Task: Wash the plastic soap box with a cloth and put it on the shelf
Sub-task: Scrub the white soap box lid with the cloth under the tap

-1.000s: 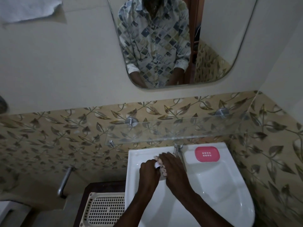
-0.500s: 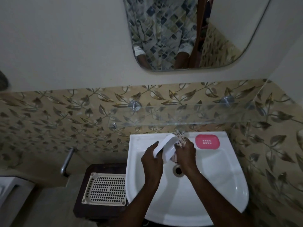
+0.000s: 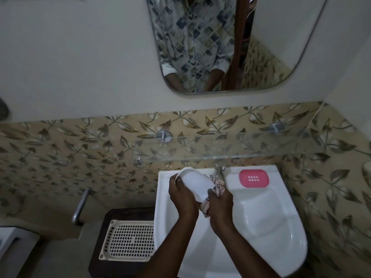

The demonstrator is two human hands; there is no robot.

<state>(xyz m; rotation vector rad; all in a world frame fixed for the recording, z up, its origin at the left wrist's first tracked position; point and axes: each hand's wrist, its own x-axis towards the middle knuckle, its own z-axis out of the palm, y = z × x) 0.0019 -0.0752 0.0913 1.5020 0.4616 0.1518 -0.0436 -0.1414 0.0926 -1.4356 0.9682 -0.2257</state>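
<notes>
My left hand (image 3: pixel 181 197) grips a white oval plastic soap box part (image 3: pixel 195 182) over the white basin (image 3: pixel 271 217), its smooth outer side facing up. My right hand (image 3: pixel 220 205) holds a bunched checked cloth (image 3: pixel 217 186) against the right end of the white part. A pink soap box insert (image 3: pixel 253 178) with small drain holes lies flat on the basin's back ledge, to the right of the tap (image 3: pixel 218 167). The glass shelf (image 3: pixel 230 145) runs along the tiled wall just above the basin.
A mirror (image 3: pixel 220 43) hangs above the shelf. A cream perforated tray (image 3: pixel 128 240) sits on a dark stand left of the basin. A metal pipe (image 3: pixel 80 205) projects from the wall at left. The leaf-patterned tiled wall closes in on the right.
The white soap box part has been lifted from low in the basin and turned so that its smooth side faces up. The cloth in my right hand now meets its right end.
</notes>
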